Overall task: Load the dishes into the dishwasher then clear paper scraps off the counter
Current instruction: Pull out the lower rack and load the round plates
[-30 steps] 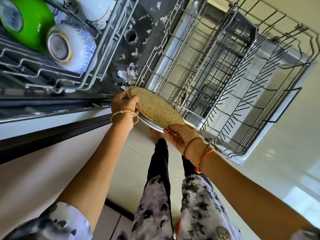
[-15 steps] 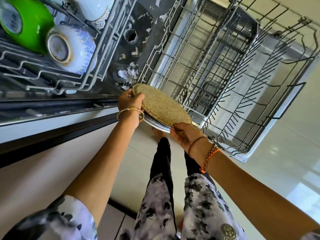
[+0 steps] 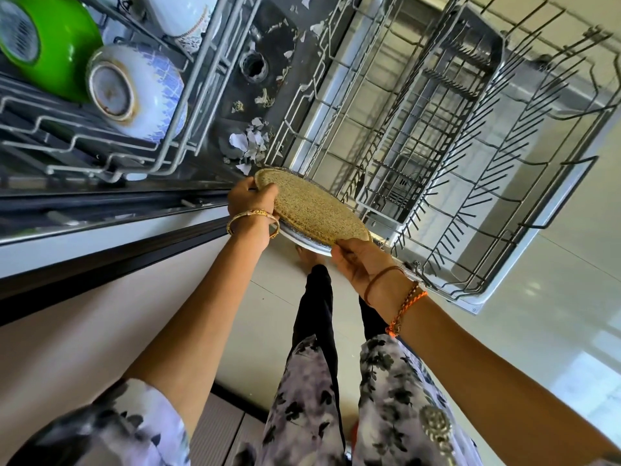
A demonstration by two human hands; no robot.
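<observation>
The pulled-out lower rack (image 3: 453, 183) of the dishwasher is seen at the right, its wire tines standing bare across the visible part; a stiff frame is judged here, one into which a plate is slotted on edge between tines. A second rack (image 3: 100, 136) lies at the far left, in which a green bowl (image 3: 50, 42) and a blue-patterned bowl (image 3: 134, 92) are lodged on their sides, touching each other; both look glazed, hard and breakable, and are best taken by the rim. The dark worktop (image 3: 268, 38) is seen between the two racks.

The plate (image 3: 312, 210) is held flat between both hands, just near of the lower rack's left edge and above the floor; a speckled tan face over a pale rim is shown, and whether one piece or a mat on a plate is meant cannot be told. It is judged rigid, moderately light, smooth at the rim and liable to chip against wire; opposite edges are the sound places for a hold, as is done here. The left hand (image 3: 250, 200) is clamped on the far-left rim, fingers curled over it; the right hand (image 3: 359, 260) is pinched on the near-right rim.

Paper scraps (image 3: 250, 144) are scattered on the worktop, thickest near its near end; they are judged weightless, limp and easily blown, so they are better swept together than picked singly.
</observation>
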